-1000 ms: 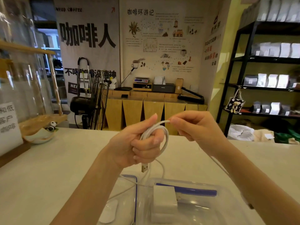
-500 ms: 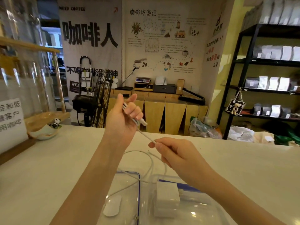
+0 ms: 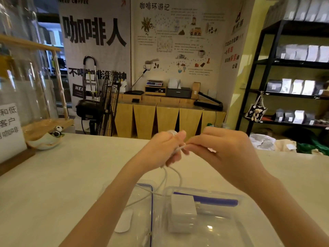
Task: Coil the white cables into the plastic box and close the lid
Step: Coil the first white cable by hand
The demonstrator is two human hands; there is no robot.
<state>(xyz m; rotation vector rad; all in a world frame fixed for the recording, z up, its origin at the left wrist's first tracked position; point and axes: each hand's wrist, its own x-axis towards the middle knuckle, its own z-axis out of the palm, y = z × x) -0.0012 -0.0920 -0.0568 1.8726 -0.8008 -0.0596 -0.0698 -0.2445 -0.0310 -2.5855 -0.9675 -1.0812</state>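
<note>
Pale counter (image 3: 53, 184) with bare room at 9 o'clock, clear plastic box (image 3: 222, 227) at its near edge, 6 o'clock, left hand (image 3: 160, 150) curled around white cable (image 3: 170, 177), right hand (image 3: 222, 152) pinching it, loops trailing down to the box, lid (image 3: 142, 202) open beside it.

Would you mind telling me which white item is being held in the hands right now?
The thin white cable, gripped by both hands; the white charger block sits in the clear box.

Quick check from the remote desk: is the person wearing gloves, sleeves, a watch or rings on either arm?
Nothing worn that shows. The left hand and right hand are bare, and both forearms are uncovered down to the frame edge: no gloves, sleeves, watch or bracelet. The fingers are blurred, so small rings cannot be ruled out.
</note>
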